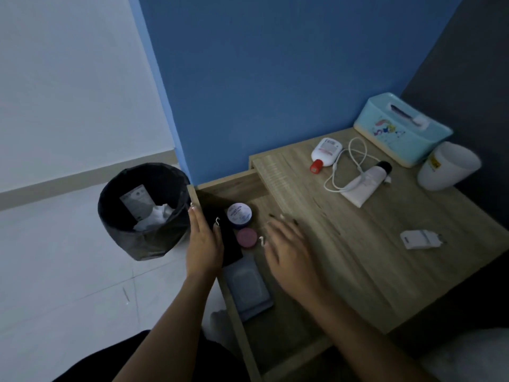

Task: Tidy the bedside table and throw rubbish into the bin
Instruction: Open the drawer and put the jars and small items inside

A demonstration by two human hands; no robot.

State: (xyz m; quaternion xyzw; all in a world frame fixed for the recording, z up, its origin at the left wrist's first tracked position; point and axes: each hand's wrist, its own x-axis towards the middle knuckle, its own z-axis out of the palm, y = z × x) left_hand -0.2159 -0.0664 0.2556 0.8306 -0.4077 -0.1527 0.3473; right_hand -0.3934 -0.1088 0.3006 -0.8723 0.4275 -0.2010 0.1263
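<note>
Bin (132, 244): paper rubbish (157, 216). Drawer (289, 326): blue jar (239, 213), pink jar (247, 237), pouch (248, 285), black case (228, 238).

Bare forearms lead to the left hand (205, 238) and right hand (289, 252); long pale-tipped nails end the fingers (196, 219); dark clothing (106, 369) covers the lap.

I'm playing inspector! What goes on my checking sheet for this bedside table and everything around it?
Surface: light wooden bedside table, its drawer pulled open.
Job's things: round bin with black liner on the floor, crumpled white paper inside.
Clutter: on top, white bottle with red cap, white tube with black cap, white plug adapter, teal tissue box, white cup; in the drawer, blue-lidded round jar, pink round tin, grey flat packet.
Grippers: left hand holds a flat black object; right hand open above the drawer.
Cables: white cable looped on top, crossing the tube.
Surroundings: blue wall, pale tiled floor.
</note>
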